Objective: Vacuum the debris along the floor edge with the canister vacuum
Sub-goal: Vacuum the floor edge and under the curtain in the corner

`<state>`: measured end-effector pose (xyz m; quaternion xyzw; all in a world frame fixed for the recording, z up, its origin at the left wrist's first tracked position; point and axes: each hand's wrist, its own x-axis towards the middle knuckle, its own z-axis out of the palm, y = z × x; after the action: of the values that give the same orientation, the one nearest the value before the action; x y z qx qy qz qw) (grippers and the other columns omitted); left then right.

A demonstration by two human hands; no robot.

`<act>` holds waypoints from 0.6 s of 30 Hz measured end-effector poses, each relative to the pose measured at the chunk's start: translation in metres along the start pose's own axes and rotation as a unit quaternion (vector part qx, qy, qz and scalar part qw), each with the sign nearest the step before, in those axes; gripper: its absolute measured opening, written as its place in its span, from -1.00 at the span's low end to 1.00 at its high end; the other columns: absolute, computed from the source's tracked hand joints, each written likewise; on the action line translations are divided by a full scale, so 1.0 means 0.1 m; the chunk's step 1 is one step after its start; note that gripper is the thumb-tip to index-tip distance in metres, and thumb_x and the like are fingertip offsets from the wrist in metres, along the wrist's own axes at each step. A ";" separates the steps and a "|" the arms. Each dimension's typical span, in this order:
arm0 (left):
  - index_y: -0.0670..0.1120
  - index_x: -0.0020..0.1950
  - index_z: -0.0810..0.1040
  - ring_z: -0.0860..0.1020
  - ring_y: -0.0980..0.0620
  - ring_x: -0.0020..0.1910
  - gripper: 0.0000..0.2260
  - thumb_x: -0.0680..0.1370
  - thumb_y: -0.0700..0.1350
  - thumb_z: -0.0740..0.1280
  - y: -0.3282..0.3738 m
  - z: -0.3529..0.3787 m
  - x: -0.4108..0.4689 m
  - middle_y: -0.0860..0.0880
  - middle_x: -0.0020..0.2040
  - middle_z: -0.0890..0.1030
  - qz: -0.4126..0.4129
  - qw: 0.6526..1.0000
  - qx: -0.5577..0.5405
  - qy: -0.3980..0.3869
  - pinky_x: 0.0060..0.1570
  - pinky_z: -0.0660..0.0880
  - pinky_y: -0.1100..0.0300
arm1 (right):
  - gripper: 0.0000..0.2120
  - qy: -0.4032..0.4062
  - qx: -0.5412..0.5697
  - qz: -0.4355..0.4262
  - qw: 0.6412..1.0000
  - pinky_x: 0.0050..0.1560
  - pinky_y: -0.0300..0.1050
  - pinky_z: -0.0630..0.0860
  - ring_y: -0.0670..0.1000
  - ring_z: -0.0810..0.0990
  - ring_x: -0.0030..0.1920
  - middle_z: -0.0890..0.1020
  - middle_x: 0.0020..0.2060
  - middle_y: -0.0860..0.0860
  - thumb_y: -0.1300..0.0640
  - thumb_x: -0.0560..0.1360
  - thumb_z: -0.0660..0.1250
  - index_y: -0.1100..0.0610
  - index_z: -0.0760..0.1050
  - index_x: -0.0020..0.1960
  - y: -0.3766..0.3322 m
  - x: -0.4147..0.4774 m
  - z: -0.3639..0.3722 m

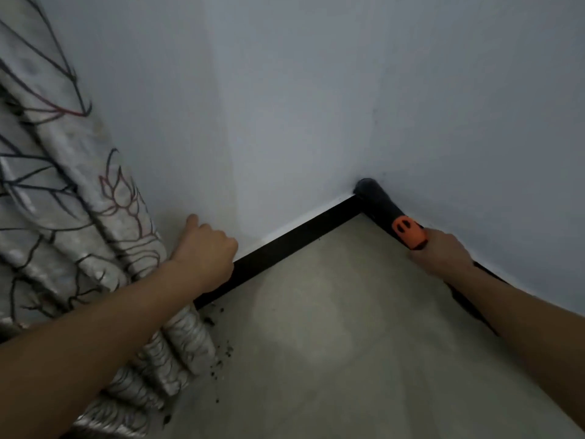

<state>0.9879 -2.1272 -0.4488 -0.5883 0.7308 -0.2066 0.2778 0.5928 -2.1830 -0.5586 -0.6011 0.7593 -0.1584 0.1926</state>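
Corner of floor edge. The vacuum nozzle (375, 199) is held in the wall corner (375, 144), gripped behind its orange collar (408, 231) by the right hand (443, 253). The left hand (205, 253) is curled beside the curtain (79, 217), possibly gripping it. Debris (221, 359) is scattered at the curtain's hem.

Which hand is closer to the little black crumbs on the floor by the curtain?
Left. The left hand is beside the curtain, close to the crumbs. The right hand grips the vacuum nozzle far off by the wall corner.
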 end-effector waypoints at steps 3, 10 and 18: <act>0.00 0.05 0.52 0.51 -0.06 0.06 -0.79 0.59 0.03 0.14 0.12 0.01 0.05 0.00 0.01 0.60 0.004 1.000 -0.011 0.001 0.29 0.17 -0.05 | -0.78 -0.014 -0.048 -0.020 0.999 -0.23 -0.06 0.50 0.11 0.55 -0.22 0.57 -0.20 0.07 0.04 0.39 0.39 0.08 0.43 -0.04 -0.06 0.02 0.05; 0.02 0.01 0.50 0.50 -0.02 0.04 -0.86 0.59 -0.02 0.16 0.42 -0.04 0.17 0.04 -0.03 0.59 0.026 0.999 -0.043 0.005 0.23 0.23 0.00 | -0.74 -0.005 -0.138 0.011 0.990 -0.34 -0.10 0.40 0.09 0.52 -0.27 0.46 -0.26 0.03 -0.01 0.46 0.34 0.08 0.30 -0.01 -0.04 -0.31 0.09; 0.02 -0.06 0.44 0.49 -0.05 0.09 -0.91 0.58 -0.04 0.16 0.90 -0.37 0.40 0.02 0.00 0.58 0.072 0.993 -0.085 0.031 0.26 0.23 -0.02 | -0.71 0.014 -0.140 0.115 0.983 -0.49 -0.21 0.22 -0.08 0.39 -0.41 0.41 -0.35 -0.11 -0.02 0.48 0.36 -0.01 0.26 0.03 0.83 -1.49 -0.19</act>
<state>0.8905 -2.1471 -0.4844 -0.5487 0.7945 -0.1411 0.2187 0.5435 -2.0193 -0.5658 -0.5288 0.8404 -0.0362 0.1128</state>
